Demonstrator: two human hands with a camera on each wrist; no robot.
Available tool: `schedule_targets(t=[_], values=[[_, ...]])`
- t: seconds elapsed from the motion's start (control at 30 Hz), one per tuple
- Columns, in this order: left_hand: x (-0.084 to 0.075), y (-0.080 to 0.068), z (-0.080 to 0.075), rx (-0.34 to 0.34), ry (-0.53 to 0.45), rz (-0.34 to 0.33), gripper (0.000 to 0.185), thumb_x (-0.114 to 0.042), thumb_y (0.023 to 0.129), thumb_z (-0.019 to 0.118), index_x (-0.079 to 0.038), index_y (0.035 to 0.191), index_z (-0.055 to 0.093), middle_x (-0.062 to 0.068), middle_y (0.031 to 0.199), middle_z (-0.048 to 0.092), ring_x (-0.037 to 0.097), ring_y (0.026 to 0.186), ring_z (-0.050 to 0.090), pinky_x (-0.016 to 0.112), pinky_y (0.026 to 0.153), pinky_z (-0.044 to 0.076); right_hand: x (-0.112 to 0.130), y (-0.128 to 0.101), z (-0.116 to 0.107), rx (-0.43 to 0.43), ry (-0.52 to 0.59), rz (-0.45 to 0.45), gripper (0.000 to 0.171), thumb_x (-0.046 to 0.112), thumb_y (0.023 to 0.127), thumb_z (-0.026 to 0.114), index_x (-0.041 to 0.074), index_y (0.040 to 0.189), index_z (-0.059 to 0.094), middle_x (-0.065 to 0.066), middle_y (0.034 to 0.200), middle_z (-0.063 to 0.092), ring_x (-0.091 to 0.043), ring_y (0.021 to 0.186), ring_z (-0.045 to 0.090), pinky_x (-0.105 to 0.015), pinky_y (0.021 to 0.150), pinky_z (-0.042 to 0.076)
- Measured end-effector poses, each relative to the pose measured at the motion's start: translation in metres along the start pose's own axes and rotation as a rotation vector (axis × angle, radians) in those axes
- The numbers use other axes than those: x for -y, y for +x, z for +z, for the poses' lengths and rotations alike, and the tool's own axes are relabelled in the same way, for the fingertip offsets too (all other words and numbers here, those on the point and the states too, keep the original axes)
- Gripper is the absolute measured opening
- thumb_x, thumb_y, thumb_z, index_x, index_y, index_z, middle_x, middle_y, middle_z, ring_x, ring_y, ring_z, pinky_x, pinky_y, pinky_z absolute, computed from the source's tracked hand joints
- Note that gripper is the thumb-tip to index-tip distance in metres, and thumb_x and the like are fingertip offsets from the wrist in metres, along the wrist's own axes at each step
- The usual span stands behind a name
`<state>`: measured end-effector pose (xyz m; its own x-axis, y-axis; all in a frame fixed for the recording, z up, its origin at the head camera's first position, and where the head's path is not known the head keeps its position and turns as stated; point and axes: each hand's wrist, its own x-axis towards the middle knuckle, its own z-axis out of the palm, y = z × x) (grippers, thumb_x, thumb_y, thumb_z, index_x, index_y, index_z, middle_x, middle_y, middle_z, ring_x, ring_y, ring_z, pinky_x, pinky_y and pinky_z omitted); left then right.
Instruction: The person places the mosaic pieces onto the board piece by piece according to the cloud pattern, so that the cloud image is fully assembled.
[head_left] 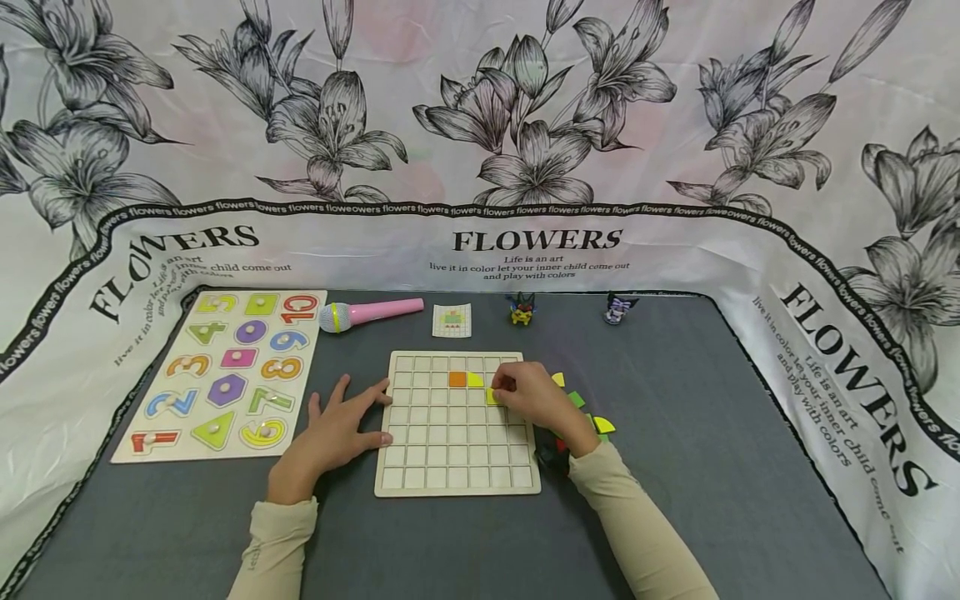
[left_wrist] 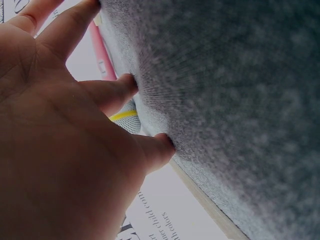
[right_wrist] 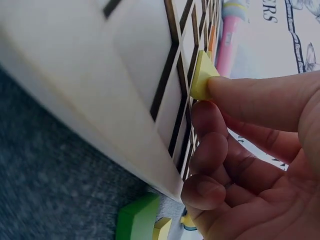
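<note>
Hands point(head_left: 525, 396) over grid board point(head_left: 457, 450)

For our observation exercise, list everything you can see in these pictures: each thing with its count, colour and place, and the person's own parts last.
Grid board: one, pale wood, centre of the mat.
Orange tile: one, seated in the board's second row.
Yellow pieces on the board: two, one beside the orange tile, one pinched at the board.
Loose pieces: several, yellow, green, red, right of the board.
Number puzzle: one, multicoloured, left.
Toy microphone: one, pink.
Pattern card: one, white, behind the board.
Small figures: two, one yellow, one purple, at the back.
Mat: one, grey.
Flower cloth: one, white and black.
Left hand: flat at the board's left edge.
Right hand: pinches the yellow piece.
</note>
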<state>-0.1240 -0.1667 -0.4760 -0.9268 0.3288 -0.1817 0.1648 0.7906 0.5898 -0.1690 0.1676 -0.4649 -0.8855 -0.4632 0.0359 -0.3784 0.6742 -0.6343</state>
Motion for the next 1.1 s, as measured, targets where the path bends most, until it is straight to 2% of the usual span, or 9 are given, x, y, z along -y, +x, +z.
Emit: schedule_targets(t=[0.47, 0.67, 0.87, 1.1], values=[[-0.002, 0.001, 0.004, 0.012, -0.015, -0.006, 0.074, -0.027, 0.095, 0.085, -0.012, 0.158, 0.051, 0.019, 0.162, 0.048, 0.056, 0.158, 0.004, 0.081, 0.115, -0.008, -0.003, -0.005, -0.004, -0.002, -0.006, 0.014, 0.007, 0.002, 0.096, 0.075, 0.007, 0.091, 0.073, 0.003, 0.081, 0.066, -0.011, 0.071, 0.057, -0.031, 0.066, 0.050], [-0.003, 0.000, 0.005, 0.017, -0.017, -0.022, 0.075, -0.028, 0.095, 0.084, -0.012, 0.159, 0.051, 0.019, 0.162, 0.049, 0.055, 0.158, 0.004, 0.081, 0.116, -0.009, -0.002, -0.020, -0.019, -0.024, 0.013, 0.055, 0.004, 0.008, 0.099, 0.076, 0.005, 0.097, 0.074, 0.001, 0.086, 0.069, -0.013, 0.075, 0.060, -0.033, 0.067, 0.053], [-0.004, 0.001, 0.004, 0.013, -0.014, -0.020, 0.073, -0.029, 0.095, 0.085, -0.012, 0.158, 0.053, 0.020, 0.163, 0.046, 0.055, 0.158, 0.004, 0.081, 0.116, -0.009, -0.016, -0.039, -0.035, -0.077, -0.002, 0.054, 0.005, 0.005, 0.100, 0.074, 0.003, 0.103, 0.076, 0.000, 0.090, 0.072, -0.014, 0.079, 0.064, -0.037, 0.072, 0.056], [-0.003, -0.001, 0.001, 0.005, -0.020, -0.017, 0.071, -0.028, 0.094, 0.085, -0.011, 0.156, 0.054, 0.020, 0.162, 0.048, 0.056, 0.158, 0.004, 0.081, 0.115, -0.009, -0.029, -0.058, -0.049, -0.110, -0.010, 0.091, 0.004, 0.007, 0.101, 0.074, 0.004, 0.101, 0.076, 0.001, 0.091, 0.072, -0.015, 0.081, 0.066, -0.038, 0.074, 0.057]])
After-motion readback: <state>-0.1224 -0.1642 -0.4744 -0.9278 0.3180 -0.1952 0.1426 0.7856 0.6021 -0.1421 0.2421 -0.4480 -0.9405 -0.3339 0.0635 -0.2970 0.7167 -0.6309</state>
